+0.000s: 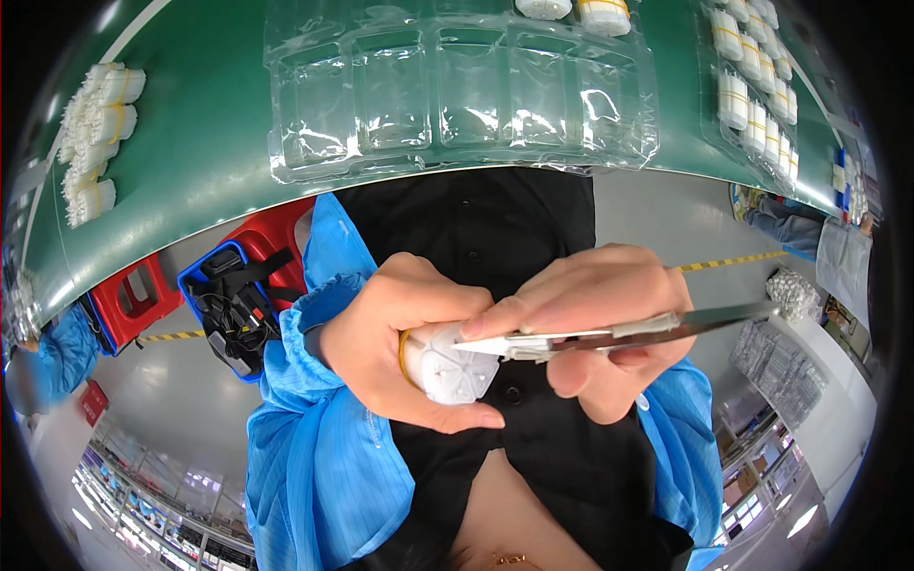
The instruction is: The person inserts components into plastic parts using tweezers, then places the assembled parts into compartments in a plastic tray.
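My left hand [400, 333] is wrapped round a bundle of white parts [452, 369] with a yellow rubber band about it. The bundle's round end faces up and shows several wedge-shaped pieces side by side. Between the fingers and thumb of my right hand [609, 314] is a slim pair of tweezers [666, 328], metal at the back and white toward the point. The white point lies at the top of the bundle, close to my left index finger; whether it grips a piece I cannot tell. Both hands are in front of my body, off the table.
A clear plastic tray [438, 90] with moulded compartments lies at the table's near edge, two banded bundles [605, 14] at its far side. More bundles stand on the green table [205, 105] at left [100, 133] and right [757, 95]. Red stools [138, 300] and a blue-rimmed bin [228, 305] are below.
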Demonstrator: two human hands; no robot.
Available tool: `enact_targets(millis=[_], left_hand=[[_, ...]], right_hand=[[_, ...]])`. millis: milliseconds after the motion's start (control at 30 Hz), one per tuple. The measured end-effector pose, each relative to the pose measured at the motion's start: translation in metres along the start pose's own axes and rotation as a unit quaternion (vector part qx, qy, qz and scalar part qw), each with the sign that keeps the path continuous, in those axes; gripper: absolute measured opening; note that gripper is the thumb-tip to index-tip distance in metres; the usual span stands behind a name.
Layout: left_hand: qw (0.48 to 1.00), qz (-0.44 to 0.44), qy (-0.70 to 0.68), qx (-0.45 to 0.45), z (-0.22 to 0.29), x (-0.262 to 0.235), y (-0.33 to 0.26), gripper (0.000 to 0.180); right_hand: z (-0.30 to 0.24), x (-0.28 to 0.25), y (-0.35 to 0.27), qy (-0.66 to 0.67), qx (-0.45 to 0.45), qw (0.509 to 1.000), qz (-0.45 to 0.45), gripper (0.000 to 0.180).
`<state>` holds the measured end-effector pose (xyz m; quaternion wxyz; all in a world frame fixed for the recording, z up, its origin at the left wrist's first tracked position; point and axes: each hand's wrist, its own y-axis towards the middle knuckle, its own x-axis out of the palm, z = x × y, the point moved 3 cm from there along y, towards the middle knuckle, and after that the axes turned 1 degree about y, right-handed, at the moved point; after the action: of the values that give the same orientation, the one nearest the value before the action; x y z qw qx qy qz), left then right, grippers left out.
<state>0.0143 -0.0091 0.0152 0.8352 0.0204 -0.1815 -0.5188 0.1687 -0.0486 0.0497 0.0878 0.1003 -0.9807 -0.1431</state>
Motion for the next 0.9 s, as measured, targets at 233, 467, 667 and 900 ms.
enact_targets(millis=[233,467,667,900], left_hand=[[0.998,0.017,0.044,-0.048,-0.001,-0.005,0.005,0.035],[0.991,0.077,-0.027,-0.105,0.012,-0.031,0.009,0.054],[0.849,0.058,0.526,0.013,0.053,-0.077,0.081,0.047],[0.627,-0.045,0.777,-0.037,0.033,-0.104,0.127,0.051]], right_hand=[[0.003,0.001,0.006,-0.065,-0.028,0.995,0.064,0.021],[-0.001,-0.029,0.01,0.088,0.012,0.993,0.08,0.024],[0.003,-0.046,0.013,0.045,-0.013,0.993,0.109,0.019],[0.011,-0.056,0.019,0.068,-0.067,0.978,0.183,0.024]])
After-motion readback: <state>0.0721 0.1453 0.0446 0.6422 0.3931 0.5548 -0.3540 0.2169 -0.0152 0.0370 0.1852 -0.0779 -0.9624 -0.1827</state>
